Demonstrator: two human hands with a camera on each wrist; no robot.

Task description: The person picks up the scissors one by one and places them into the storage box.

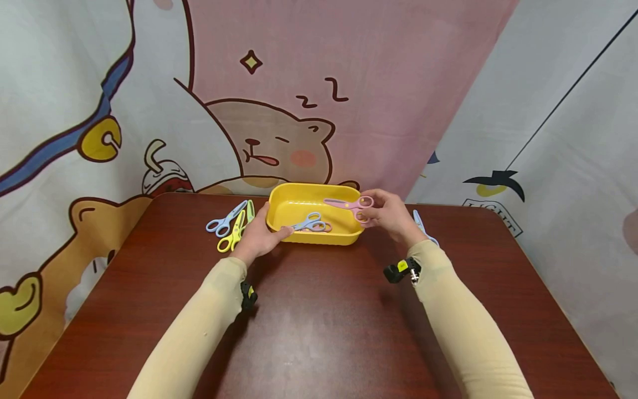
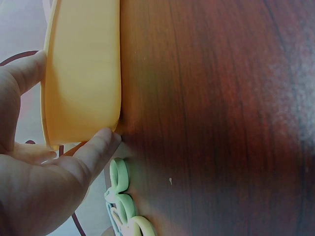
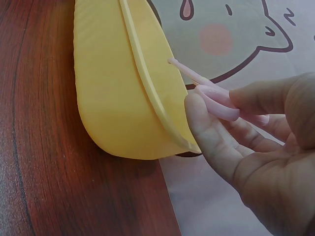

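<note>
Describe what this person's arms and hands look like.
The sleeves are long, plain and pale yellow. Both hands are bare. A small black camera with a yellow patch sits at each wrist; the right one also shows a silvery fitting.

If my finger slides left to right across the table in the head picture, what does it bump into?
Blue scissors, left hand, yellow tub, right hand holding pink scissors, second blue scissors.

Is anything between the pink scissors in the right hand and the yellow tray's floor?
Nothing visible blocks the blades of the pink scissors, which reach over the yellow tray. The handles, in the right hand, seem to sit at the tray's rim, which could catch them. Blue scissors lie inside, toward the front edge.
</note>
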